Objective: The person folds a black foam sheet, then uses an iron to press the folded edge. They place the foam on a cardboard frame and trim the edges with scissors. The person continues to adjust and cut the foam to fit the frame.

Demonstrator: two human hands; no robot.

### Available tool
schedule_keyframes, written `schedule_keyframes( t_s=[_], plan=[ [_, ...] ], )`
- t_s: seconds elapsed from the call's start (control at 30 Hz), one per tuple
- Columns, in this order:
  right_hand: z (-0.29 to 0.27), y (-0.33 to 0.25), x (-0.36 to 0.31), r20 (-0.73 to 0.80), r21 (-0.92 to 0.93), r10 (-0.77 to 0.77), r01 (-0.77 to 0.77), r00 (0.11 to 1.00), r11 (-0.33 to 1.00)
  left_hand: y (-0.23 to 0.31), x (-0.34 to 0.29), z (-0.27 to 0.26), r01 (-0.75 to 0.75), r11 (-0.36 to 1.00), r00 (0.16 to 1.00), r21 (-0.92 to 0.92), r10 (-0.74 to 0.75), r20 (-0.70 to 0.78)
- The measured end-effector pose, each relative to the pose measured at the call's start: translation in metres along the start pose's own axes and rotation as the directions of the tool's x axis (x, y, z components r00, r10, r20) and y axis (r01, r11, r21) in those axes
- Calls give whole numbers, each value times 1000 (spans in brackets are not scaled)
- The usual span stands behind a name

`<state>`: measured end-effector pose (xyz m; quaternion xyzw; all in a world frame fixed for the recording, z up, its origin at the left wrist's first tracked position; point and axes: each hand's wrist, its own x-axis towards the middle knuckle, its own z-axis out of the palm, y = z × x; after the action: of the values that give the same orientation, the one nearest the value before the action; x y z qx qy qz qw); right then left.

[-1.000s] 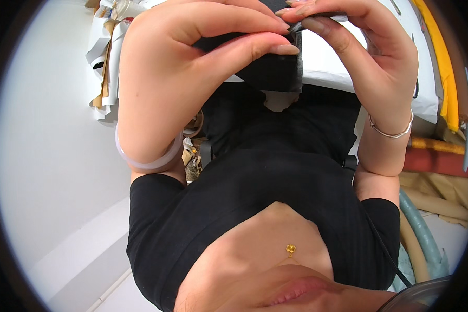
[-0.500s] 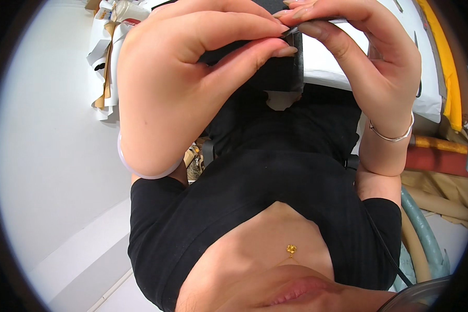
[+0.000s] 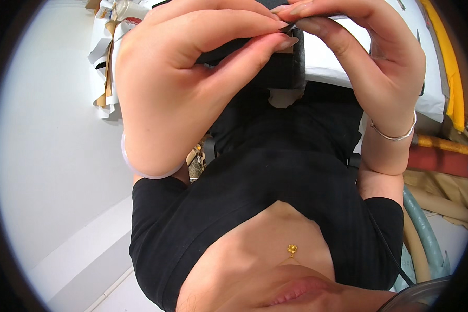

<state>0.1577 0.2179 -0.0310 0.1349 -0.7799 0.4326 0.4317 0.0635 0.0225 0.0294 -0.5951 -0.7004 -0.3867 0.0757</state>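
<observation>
Both hands are raised close together at the top of the view. My left hand point(image 3: 166, 78) pinches a thin dark strip point(image 3: 289, 27) between thumb and fingers. At the same spot my right hand point(image 3: 385, 62) grips the strip too, its thumb below and its fingers curled over. Fingers hide most of the strip, so its full shape and material cannot be made out. Below the fingertips lies a black, flat-sided piece point(image 3: 275, 75) with a straight right edge, partly hidden by the left hand.
White sheeting point(image 3: 327, 67) covers the table behind the right hand, with a yellow roll point(image 3: 450, 78) along its right side. Rolled materials point(image 3: 426, 229) stand at the lower right. Papers and a container point(image 3: 132, 9) sit at the upper left, beside a pale wall point(image 3: 57, 130).
Both hands have shifted up very slightly, still pinching the dark strip together. A small brownish patch now shows beneath the left thumb.
</observation>
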Motion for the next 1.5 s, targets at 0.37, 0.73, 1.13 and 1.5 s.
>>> schedule_keyframes(
  t_s=[0.37, 0.73, 1.13, 1.5],
  plan=[
    [-30, -6, -3, 248, -149, 13, 25, 969, 989, -7, -19, 12, -138, 958, 987, 251, 153, -44],
    [-29, -12, -13, 308, -175, 82, -28, 948, 984, -17, -46, 21, -229, 810, 963, 540, 269, 3],
    [-10, -17, -12, 293, -563, -206, 343, 934, 752, -16, -48, 19, -62, 922, 966, 382, 151, -210],
    [-5, -47, 8, 380, -518, -195, 383, 904, 765, -32, -54, 7, -112, 951, 970, 287, 168, -177]
  ],
)
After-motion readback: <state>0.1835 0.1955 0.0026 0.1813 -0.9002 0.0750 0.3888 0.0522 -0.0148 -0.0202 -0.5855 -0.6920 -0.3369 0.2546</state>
